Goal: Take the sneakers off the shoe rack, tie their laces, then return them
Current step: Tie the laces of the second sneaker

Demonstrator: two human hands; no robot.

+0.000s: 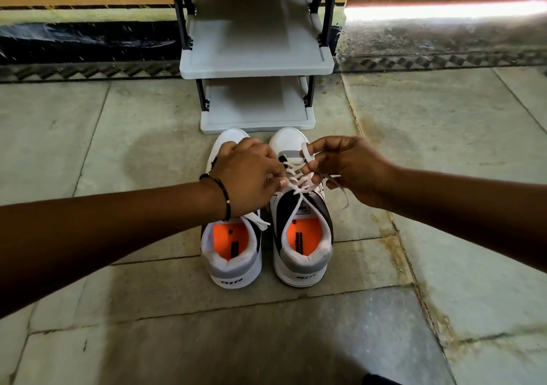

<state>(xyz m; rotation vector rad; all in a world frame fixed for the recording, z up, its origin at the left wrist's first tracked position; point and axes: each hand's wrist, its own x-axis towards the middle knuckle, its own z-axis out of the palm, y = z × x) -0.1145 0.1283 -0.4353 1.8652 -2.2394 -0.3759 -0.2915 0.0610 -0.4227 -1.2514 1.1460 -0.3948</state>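
Two white, grey and black sneakers with orange insoles stand side by side on the floor, toes toward the rack: the left sneaker (231,254) and the right sneaker (305,245). Both my hands work over the right sneaker's white laces (297,182). My left hand (251,177), a beaded bracelet on its wrist, pinches a lace near the tongue and partly hides the left sneaker's front. My right hand (343,168) holds a lace loop between thumb and fingers, a loose end trailing off to the right. The left sneaker's lace end (260,222) lies loose.
The grey shoe rack (257,68) with dark posts stands just beyond the sneakers' toes, its two visible shelves bare. Stone floor tiles spread all around. A patterned border strip and a dark wall base run behind the rack. Bright light shows at the upper right.
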